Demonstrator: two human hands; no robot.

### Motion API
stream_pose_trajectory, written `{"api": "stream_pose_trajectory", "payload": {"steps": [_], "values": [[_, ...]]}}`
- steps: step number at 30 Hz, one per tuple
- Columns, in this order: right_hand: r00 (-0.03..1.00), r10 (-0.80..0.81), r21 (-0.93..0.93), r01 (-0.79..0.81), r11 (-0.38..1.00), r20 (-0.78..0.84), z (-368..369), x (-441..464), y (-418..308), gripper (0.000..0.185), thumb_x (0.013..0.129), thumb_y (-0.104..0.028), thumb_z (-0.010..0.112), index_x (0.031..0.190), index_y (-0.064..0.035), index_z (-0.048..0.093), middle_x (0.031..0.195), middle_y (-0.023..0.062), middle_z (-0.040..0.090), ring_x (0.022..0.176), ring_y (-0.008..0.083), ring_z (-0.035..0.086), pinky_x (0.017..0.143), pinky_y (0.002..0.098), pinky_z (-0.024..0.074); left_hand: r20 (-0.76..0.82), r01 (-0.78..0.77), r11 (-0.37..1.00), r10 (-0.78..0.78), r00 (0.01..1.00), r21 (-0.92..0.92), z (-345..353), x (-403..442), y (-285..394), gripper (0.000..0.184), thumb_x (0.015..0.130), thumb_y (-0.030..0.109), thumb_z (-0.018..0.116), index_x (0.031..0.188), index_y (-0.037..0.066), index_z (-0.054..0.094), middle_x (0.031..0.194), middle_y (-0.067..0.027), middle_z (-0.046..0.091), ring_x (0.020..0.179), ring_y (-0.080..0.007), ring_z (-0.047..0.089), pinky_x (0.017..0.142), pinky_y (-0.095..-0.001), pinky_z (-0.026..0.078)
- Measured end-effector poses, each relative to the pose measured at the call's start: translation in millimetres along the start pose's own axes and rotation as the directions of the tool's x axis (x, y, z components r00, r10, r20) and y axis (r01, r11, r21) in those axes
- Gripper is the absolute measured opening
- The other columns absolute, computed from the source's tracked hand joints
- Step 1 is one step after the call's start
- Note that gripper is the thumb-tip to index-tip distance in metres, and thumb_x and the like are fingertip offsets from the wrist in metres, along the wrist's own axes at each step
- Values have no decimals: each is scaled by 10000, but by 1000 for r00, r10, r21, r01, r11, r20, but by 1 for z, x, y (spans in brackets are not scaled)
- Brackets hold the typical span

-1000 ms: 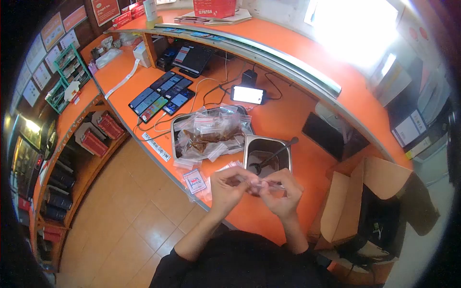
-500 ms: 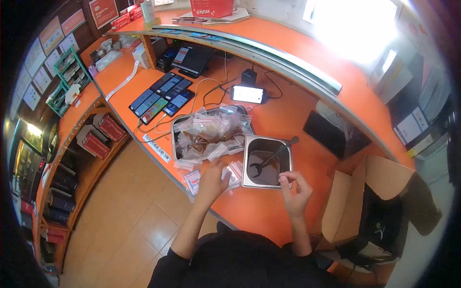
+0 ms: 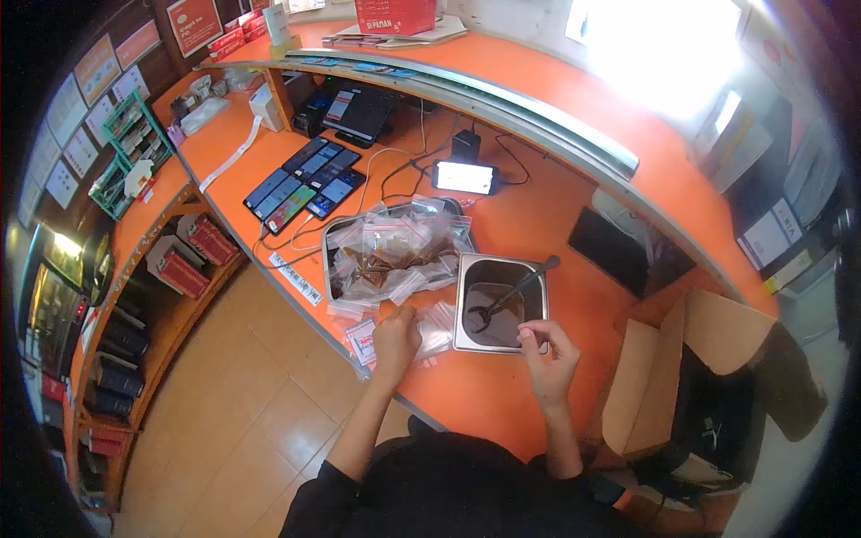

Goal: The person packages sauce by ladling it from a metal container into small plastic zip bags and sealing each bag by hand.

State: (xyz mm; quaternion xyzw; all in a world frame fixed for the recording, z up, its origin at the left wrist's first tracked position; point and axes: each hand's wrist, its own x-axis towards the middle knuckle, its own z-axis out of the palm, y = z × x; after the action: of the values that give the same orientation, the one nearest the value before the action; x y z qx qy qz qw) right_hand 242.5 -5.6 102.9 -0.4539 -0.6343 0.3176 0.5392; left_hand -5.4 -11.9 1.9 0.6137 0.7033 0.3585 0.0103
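Note:
My left hand (image 3: 396, 339), its fingers curled closed, is over the small clear zip bags (image 3: 437, 330) near the counter's front edge; whatever it holds is hidden. A printed packet (image 3: 360, 342) lies just left of it. My right hand (image 3: 551, 359) is pinched closed at the near right corner of a square metal container (image 3: 463, 334), with nothing I can make out between the fingertips. Dark brown sauce (image 3: 495, 334) fills the container's lower part, and a black spoon (image 3: 522, 289) leans in it. Behind my left hand, a metal tray (image 3: 326, 269) is heaped with filled clear bags (image 3: 395, 242).
Several phones (image 3: 303, 184) and a lit phone (image 3: 464, 177) lie farther back among cables. A dark tablet (image 3: 605, 251) is to the right. An open cardboard box (image 3: 650, 386) stands at the right, and a raised ledge (image 3: 502, 108) runs along the back.
My left hand's fingers have curled in from a more spread pose, over the small bags. My right hand stays pinched by the container, almost unmoved.

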Motion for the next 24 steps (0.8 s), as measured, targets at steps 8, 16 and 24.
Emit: {"api": "stream_pose_trajectory", "payload": {"steps": [8,16,24], "values": [[988,-58,1,58,998,143,20,11,-22,76,863,-11,676,936,-18,697,851,85,682,761,154,672,674,274,527,-18,-78,994,77,997,-71,-46,8,20,191,860,55,617,1026,50,710,890,-153,691,735,-374,662,622,-448,519],[822,-318,-127,420,899,472,62,12,-31,179,848,-128,697,1009,-56,663,940,134,654,917,327,656,833,414,508,185,127,885,-48,982,-447,-107,0,58,115,832,-23,674,923,18,731,815,-129,682,744,-238,652,636,-328,496],[803,-182,73,172,982,568,53,4,-35,59,879,-48,639,918,-10,614,823,153,591,751,358,633,662,429,493,104,-2,862,64,993,-507,-118,1,74,130,808,-92,637,874,0,701,832,-103,669,788,-209,662,696,-314,514]]}}
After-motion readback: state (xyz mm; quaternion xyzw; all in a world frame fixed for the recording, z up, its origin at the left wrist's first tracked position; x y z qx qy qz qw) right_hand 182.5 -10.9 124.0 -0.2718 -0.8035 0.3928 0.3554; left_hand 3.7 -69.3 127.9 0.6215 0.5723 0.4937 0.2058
